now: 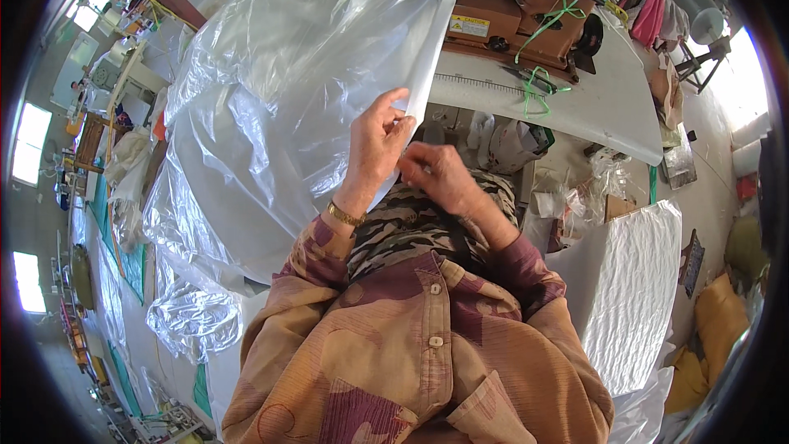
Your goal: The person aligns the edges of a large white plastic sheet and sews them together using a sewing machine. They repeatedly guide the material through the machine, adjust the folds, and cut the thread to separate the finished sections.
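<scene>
Pinching the edge of a clear plastic liner [271, 99] at the sewing machine [526, 0].

Left hand [374, 148] closed on the folded white edge, right hand [436, 173] nipping it just beside; likely light, limp, slippery (billowing left over the table [608, 107]), best gripped along the fold.

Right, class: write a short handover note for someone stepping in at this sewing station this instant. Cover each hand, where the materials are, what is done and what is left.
Left hand: pinching the white folded edge of the clear plastic sheet.
Right hand: gripping the same edge just below, close to the left hand.
Materials: the sheet billows to the left; its top edge sits under the brown sewing machine on the white table. A white stack lies on the right.
Done: edge fed to the machine.
Left: the edge below the machine looks unstitched, though I cannot be sure.
</scene>
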Demonstrator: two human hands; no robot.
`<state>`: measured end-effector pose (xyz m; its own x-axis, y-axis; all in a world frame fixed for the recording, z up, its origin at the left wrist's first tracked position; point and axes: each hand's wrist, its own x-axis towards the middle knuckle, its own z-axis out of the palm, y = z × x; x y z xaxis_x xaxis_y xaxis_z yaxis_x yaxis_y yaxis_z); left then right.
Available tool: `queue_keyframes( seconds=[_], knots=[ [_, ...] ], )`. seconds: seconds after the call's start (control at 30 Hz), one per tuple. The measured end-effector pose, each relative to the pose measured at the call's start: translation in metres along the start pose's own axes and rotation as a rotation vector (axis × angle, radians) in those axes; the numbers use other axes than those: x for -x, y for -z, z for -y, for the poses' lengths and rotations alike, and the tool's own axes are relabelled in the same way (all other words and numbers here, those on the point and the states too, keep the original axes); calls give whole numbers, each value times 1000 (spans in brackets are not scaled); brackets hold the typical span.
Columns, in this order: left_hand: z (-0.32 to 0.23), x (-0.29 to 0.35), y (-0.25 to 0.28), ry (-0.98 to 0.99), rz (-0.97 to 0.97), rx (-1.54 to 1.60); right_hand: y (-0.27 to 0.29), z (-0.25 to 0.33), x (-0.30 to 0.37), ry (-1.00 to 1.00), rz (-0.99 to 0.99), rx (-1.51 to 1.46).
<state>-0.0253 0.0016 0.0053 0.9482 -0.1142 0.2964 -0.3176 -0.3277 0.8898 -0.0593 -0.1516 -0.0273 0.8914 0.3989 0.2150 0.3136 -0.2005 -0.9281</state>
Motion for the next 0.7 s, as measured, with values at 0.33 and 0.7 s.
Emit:
queue_keyframes(
  seconds=[0.33,0.7],
  knots=[
    [-10,5,-31,-330,-69,-533,65,-25,-114,-65,-507,-302],
    [12,-51,-49,-447,-85,-603,83,-32,-131,-9,-704,264]
  ],
)
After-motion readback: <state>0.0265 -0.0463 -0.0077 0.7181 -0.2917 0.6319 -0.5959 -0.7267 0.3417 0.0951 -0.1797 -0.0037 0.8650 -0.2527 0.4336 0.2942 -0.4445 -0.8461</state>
